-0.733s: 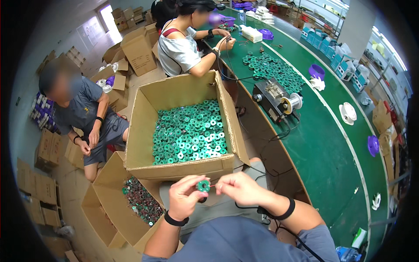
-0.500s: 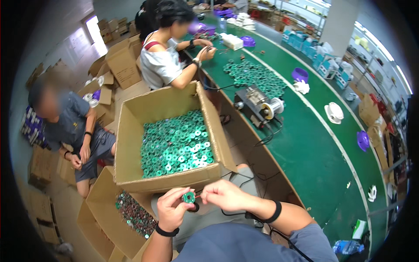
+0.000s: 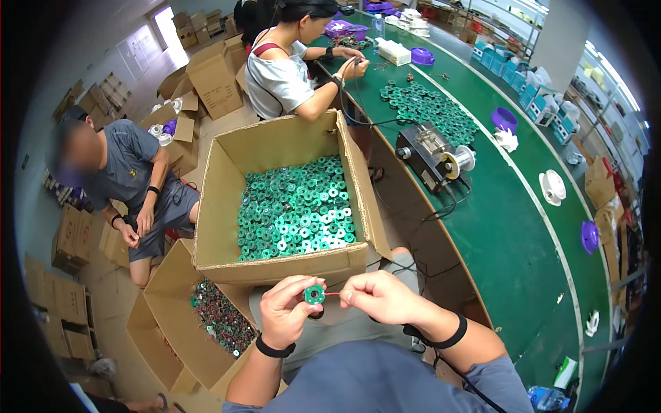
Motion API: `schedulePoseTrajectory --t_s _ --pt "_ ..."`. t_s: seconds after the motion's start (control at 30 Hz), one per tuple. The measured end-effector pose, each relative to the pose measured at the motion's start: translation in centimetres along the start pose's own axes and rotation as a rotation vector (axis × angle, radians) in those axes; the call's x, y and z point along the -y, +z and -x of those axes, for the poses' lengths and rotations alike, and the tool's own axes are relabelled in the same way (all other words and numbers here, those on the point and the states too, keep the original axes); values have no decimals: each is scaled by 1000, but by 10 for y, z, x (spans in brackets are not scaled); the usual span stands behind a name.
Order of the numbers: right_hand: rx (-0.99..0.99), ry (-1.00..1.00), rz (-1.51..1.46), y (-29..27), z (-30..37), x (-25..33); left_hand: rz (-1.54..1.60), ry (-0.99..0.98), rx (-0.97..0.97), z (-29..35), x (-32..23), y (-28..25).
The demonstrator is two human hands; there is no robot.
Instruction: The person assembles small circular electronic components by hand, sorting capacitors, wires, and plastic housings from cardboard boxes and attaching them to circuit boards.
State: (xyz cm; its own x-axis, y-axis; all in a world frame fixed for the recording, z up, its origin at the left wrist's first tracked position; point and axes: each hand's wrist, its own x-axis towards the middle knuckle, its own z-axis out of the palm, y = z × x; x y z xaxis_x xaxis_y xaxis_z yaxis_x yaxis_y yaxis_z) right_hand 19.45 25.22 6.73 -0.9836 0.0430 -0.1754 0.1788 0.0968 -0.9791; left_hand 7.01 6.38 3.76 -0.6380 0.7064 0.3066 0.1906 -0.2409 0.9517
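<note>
My left hand [image 3: 288,310] pinches a small green ring-shaped circuit board [image 3: 315,294] between thumb and fingers. A short red wire [image 3: 332,294] runs from the board to my right hand [image 3: 380,297], whose thumb and fingertips are closed on it. Both hands are above my lap, just in front of a large cardboard box [image 3: 292,270] holding many similar green ring boards [image 3: 296,206]. Lower at the left, a second cardboard box [image 3: 169,313] contains boards with dark red wires [image 3: 224,320].
A long green table [image 3: 482,241] curves along the right. On it are a black machine with a wire spool [image 3: 430,155], a spread of green boards [image 3: 430,107] and purple bowls [image 3: 505,119]. One person [image 3: 286,69] works at the table; another [image 3: 131,172] sits at the left. Cables hang by the table edge.
The whole view has shifted, so the boxes and table appear farther right. My hands keep hold of the board and red wire, with more wire visible between them.
</note>
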Motion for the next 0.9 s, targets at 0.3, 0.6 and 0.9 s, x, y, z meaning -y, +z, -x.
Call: schedulePoseTrajectory --t_s 0.3,0.6,0.9 --pt "-72 -70 -169 8 -9 13 -69 49 73 0 -3 0" --pt "109 -63 197 9 -3 37 -62 32 45 0 -5 -7" --pt "-44 -79 160 2 -8 21 -73 24 17 2 -8 -7"
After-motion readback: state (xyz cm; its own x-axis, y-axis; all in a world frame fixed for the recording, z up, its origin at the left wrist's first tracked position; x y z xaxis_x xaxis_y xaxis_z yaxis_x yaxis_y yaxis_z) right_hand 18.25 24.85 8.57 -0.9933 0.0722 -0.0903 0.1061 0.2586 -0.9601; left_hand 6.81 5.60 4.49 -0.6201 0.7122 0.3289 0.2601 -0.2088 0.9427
